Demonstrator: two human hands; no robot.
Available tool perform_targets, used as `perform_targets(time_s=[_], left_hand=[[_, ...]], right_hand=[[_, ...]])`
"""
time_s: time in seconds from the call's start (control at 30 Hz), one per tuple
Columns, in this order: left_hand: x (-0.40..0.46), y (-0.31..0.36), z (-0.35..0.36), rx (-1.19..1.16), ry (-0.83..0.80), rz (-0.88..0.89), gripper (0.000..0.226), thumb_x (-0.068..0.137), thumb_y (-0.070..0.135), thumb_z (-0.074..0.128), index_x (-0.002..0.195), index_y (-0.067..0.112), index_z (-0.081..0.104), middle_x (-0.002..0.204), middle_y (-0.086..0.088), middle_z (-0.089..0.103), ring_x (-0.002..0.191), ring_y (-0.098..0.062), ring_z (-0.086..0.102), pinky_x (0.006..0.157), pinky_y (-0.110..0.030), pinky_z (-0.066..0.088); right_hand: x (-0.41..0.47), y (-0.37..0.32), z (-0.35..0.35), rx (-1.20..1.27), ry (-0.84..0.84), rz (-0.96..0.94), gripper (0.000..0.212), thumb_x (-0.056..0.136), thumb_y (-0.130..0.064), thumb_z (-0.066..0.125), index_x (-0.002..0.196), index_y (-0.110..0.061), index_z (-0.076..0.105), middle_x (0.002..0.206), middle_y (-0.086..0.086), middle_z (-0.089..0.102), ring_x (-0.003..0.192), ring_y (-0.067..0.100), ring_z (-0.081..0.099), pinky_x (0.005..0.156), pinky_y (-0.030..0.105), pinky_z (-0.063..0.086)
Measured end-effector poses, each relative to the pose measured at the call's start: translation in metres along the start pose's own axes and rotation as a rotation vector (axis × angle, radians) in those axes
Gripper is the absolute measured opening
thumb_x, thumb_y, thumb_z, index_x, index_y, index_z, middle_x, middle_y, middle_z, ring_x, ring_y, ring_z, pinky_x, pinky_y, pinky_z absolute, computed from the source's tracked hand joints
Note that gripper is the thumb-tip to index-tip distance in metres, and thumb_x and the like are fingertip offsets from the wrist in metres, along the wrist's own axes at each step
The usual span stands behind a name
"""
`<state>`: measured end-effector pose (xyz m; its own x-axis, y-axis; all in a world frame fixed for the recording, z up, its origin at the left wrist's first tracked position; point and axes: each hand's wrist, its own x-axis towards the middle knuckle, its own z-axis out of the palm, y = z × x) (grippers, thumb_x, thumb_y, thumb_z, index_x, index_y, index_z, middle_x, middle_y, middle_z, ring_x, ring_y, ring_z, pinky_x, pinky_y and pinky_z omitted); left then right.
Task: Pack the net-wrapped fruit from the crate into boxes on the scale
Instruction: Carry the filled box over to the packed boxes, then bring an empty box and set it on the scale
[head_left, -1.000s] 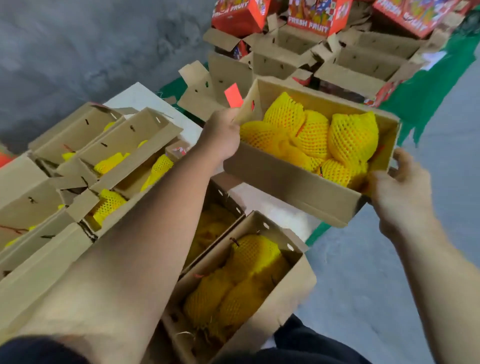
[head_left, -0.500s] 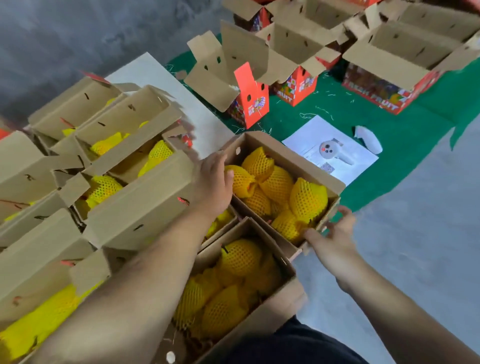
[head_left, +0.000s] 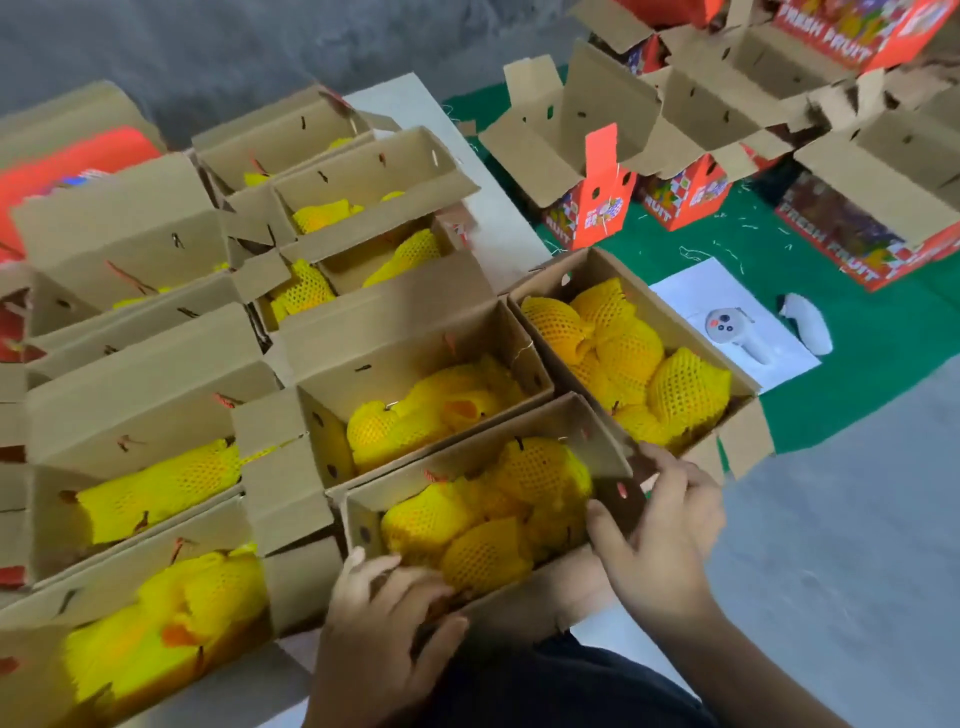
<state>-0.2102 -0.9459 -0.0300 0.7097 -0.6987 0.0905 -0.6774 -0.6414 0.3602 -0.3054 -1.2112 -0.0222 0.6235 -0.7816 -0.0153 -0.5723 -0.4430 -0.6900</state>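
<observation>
A cardboard box (head_left: 478, 457) full of yellow net-wrapped fruit (head_left: 483, 525) sits right in front of me. My left hand (head_left: 384, 623) grips its near edge, fingers curled over the rim. My right hand (head_left: 660, 540) holds the box's right end flap, thumb inside. Just beyond on the right stands another filled box (head_left: 675, 332) with netted fruit (head_left: 623, 348). Several more open boxes of netted fruit (head_left: 405, 358) fill the left side. No crate or scale shows.
Empty red "FRESH FRUIT" boxes (head_left: 597, 197) with open flaps stand on a green mat (head_left: 857, 364) at the far right. A white sheet (head_left: 727, 322) there carries a white controller (head_left: 732, 332); a second one (head_left: 805, 322) lies beside it. Grey floor lies to the right.
The filled box I carried has been set down at the right of the row. Both hands let go of it and moved back to the nearest box.
</observation>
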Motion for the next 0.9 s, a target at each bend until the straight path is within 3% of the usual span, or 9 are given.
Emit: perform_targets(time_s=[0.17,0.3,0.4,0.5,0.57,0.63,0.77,0.83,0.9], left_hand=[[-0.003,-0.002,0.006,0.088,-0.077,0.083,0.027,0.092,0.053,0.069,0.088,0.03,0.082,0.096,0.012,0.075,0.102,-0.025,0.063,0.104,-0.048,0.042],[-0.016,0.004,0.007,0.076,-0.006,0.09,0.026,0.089,0.05,0.072,0.073,0.029,0.074,0.077,0.017,0.069,0.106,-0.021,0.052,0.101,-0.058,0.051],[-0.039,0.013,0.013,-0.138,0.0,0.018,0.043,0.103,0.05,0.051,0.079,0.022,0.073,0.111,0.01,0.072,0.13,-0.025,0.048,0.114,-0.067,0.034],[-0.056,0.032,0.017,-0.422,0.128,-0.08,0.009,0.104,0.025,0.06,0.1,0.017,0.062,0.152,-0.014,0.044,0.146,-0.028,0.034,0.124,-0.037,0.023],[-0.056,0.05,0.017,-0.557,0.25,-0.218,0.036,0.094,0.001,0.072,0.123,0.014,0.055,0.154,-0.03,0.031,0.148,-0.028,0.025,0.121,-0.013,0.01],[-0.048,0.055,0.021,-0.653,0.352,-0.39,0.058,0.086,-0.011,0.074,0.138,0.002,0.052,0.153,-0.037,0.029,0.148,-0.032,0.023,0.119,-0.009,0.005],[-0.028,0.051,0.03,-0.884,0.374,-0.825,0.064,0.099,0.002,0.063,0.156,0.013,0.037,0.153,-0.013,0.042,0.134,-0.03,0.047,0.111,-0.036,0.04],[-0.037,0.052,0.036,-0.85,0.261,-0.864,0.049,0.111,0.022,0.046,0.159,0.027,0.038,0.144,-0.004,0.057,0.122,-0.031,0.057,0.097,-0.042,0.046],[-0.05,0.052,0.042,-0.781,0.255,-0.815,0.045,0.113,0.022,0.039,0.158,0.027,0.043,0.138,-0.011,0.065,0.123,-0.036,0.06,0.103,-0.05,0.049]], right_hand=[[-0.014,-0.005,0.007,0.191,-0.132,0.31,0.06,0.071,-0.037,0.057,0.127,-0.022,0.044,0.12,0.004,0.041,0.111,0.028,0.046,0.089,0.04,0.045],[-0.002,-0.002,0.001,0.167,-0.151,0.412,0.036,0.089,-0.019,0.063,0.121,-0.026,0.049,0.11,0.01,0.054,0.092,0.03,0.059,0.075,0.049,0.058],[-0.002,0.013,-0.008,0.304,-0.267,0.609,0.032,0.1,-0.007,0.056,0.126,-0.026,0.052,0.107,0.002,0.059,0.083,0.025,0.068,0.064,0.049,0.065],[-0.011,0.03,-0.011,0.369,-0.307,0.673,0.031,0.105,-0.008,0.051,0.125,-0.031,0.059,0.104,-0.003,0.069,0.078,0.022,0.076,0.07,0.046,0.066],[-0.016,0.035,-0.011,0.445,-0.312,0.705,0.025,0.108,-0.013,0.05,0.126,-0.026,0.061,0.099,0.004,0.075,0.075,0.022,0.077,0.067,0.04,0.066],[-0.015,0.039,-0.011,0.51,-0.334,0.748,0.022,0.11,-0.016,0.047,0.128,-0.02,0.059,0.106,0.011,0.073,0.085,0.03,0.076,0.065,0.037,0.065],[-0.011,0.039,-0.016,0.346,-0.365,0.671,0.019,0.108,-0.017,0.048,0.122,-0.017,0.061,0.11,0.02,0.069,0.086,0.041,0.076,0.055,0.041,0.064],[-0.014,0.044,-0.023,0.234,-0.413,0.586,0.017,0.104,-0.014,0.052,0.113,-0.012,0.067,0.098,0.019,0.071,0.075,0.037,0.074,0.049,0.036,0.062],[-0.021,0.048,-0.035,0.098,-0.49,0.483,0.018,0.099,-0.015,0.056,0.112,-0.011,0.068,0.094,0.014,0.071,0.079,0.034,0.072,0.053,0.033,0.061]])
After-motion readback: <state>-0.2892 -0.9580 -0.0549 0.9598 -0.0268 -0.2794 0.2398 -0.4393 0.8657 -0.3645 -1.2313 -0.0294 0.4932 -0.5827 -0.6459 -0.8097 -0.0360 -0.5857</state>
